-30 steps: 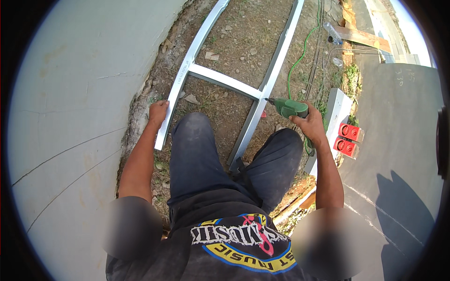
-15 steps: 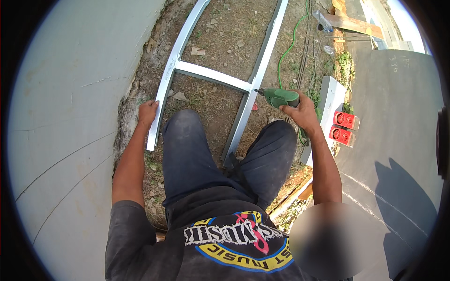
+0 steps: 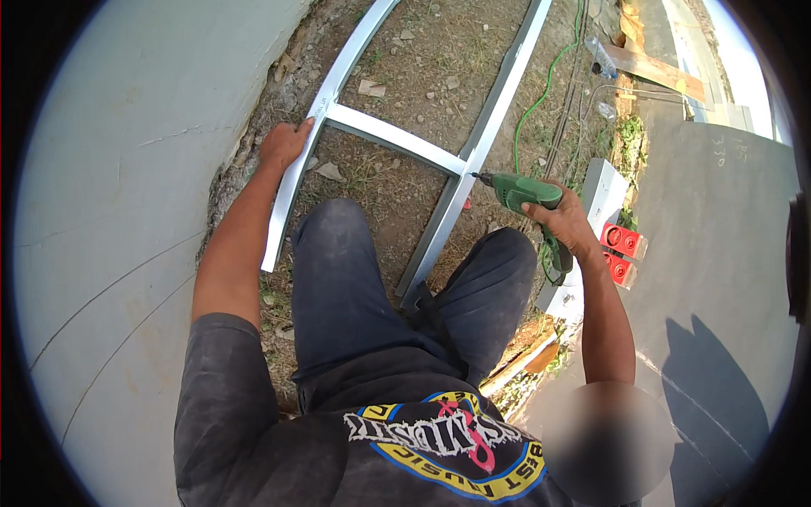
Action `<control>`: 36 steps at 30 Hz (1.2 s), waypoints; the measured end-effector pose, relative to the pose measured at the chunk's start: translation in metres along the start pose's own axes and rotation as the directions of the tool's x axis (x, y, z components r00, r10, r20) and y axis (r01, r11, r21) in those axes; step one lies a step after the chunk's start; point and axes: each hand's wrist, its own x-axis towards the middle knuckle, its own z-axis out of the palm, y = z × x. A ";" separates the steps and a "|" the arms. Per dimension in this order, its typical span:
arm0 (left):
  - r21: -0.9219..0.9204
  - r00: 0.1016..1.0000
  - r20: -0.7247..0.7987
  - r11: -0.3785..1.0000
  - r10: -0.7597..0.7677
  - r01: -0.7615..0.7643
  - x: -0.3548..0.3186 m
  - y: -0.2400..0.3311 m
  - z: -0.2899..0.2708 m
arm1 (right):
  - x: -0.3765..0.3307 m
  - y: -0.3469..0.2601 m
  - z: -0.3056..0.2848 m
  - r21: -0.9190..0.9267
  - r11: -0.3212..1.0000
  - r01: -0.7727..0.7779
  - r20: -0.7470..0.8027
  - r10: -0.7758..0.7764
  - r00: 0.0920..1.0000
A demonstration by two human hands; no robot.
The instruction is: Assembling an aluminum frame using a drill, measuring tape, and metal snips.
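A ladder-like frame of silvery metal channel lies in front of me. My left hand (image 3: 287,144) grips its left rail (image 3: 291,186) just below the joint with the crossbar (image 3: 397,138); the fingertips curl over the edge. In my right hand (image 3: 564,224) is a green corded power drill (image 3: 524,193), held level and aimed left. Its tip is at the outer side of the right rail (image 3: 495,110), where the crossbar meets it. Whether the tip touches the metal, I cannot tell. My knees are on either side of the right rail's near end.
A pale wall (image 3: 127,169) rises close on the left. At right are a metal channel offcut (image 3: 600,190), a red socket box (image 3: 621,240) and a dark grey panel (image 3: 718,228). A green cord (image 3: 528,110) runs over the dirt. Planks (image 3: 655,72) and a plastic bottle (image 3: 600,57) lie farther off.
My left hand has slid forward along the left rail, up to near the crossbar joint. The drill stays at the right joint, its body tilted slightly more. The whole view has shifted a little.
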 end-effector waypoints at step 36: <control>-0.060 0.997 -0.037 0.996 -0.067 0.065 0.040 0.057 0.011 | 0.030 -0.040 0.000 -0.449 0.892 0.056 0.122 0.000 0.993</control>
